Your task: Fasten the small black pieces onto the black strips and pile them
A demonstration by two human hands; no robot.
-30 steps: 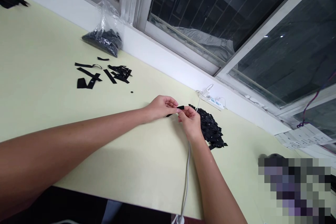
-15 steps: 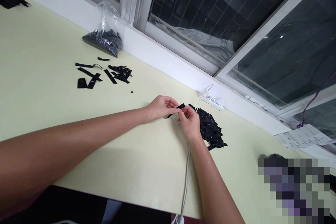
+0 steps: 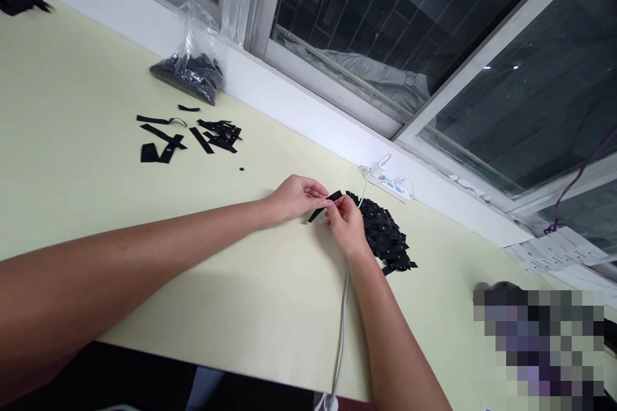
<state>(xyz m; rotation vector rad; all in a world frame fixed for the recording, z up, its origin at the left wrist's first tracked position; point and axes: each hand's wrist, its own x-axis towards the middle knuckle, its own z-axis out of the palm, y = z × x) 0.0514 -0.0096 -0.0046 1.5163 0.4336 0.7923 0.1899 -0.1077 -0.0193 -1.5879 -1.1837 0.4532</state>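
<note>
A short black fabric strip (image 3: 315,213) is pinched between my two hands above the pale yellow table. My left hand (image 3: 296,198) has its thumb and fingertips closed on the strip from the left. From the right, my right hand (image 3: 348,225) pinches it at nearly the same spot, the fingertips of both hands almost touching. One end of the strip points down toward the table and the other sticks up behind the fingers. Just right of my right hand lies a heap of black strips (image 3: 385,237), several with small pale spots.
Loose black strips (image 3: 224,135) and a small dark disc (image 3: 241,169) lie to the left. A clear bag of black pieces (image 3: 193,74) stands by the wall. A white cable (image 3: 343,327) runs under my right arm; a power strip (image 3: 393,189) sits behind. A blurred-out person (image 3: 535,347) is at right.
The black strip has turned slightly in my fingers, and more of its length shows now. Both hands stay nearly in place, the right one shifted a touch left.
</note>
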